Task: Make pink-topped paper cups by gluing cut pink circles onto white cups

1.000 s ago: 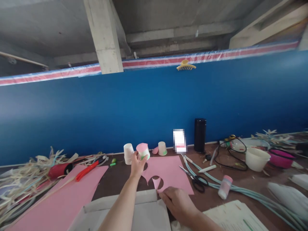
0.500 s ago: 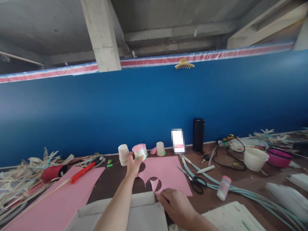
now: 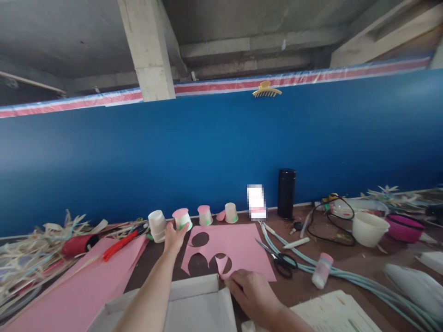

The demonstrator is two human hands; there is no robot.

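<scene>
My left hand (image 3: 175,239) reaches to the back of the table, fingers wrapped round a paper cup (image 3: 182,220) with a pink paper disc on top. White stacked cups (image 3: 157,226) stand just left of it. Another pink-topped cup (image 3: 205,215) and a white cup with a green mark (image 3: 231,213) stand to the right. My right hand (image 3: 254,293) is curled closed at the near edge of the pink paper sheet (image 3: 242,244), which has round holes cut in it. Whatever its fingertips hold is hidden.
Scissors (image 3: 284,266), pale blue cords (image 3: 349,276) and a glue stick (image 3: 322,271) lie to the right. A black bottle (image 3: 286,193) stands by the blue wall. A white open box (image 3: 200,304) is under my left forearm. Pink sheets (image 3: 79,286) lie left.
My left hand has moved left with the pink-topped cup, uncovering another pink-topped cup and a hole in the sheet. The stacked cups have shifted left. My right hand has stayed put.
</scene>
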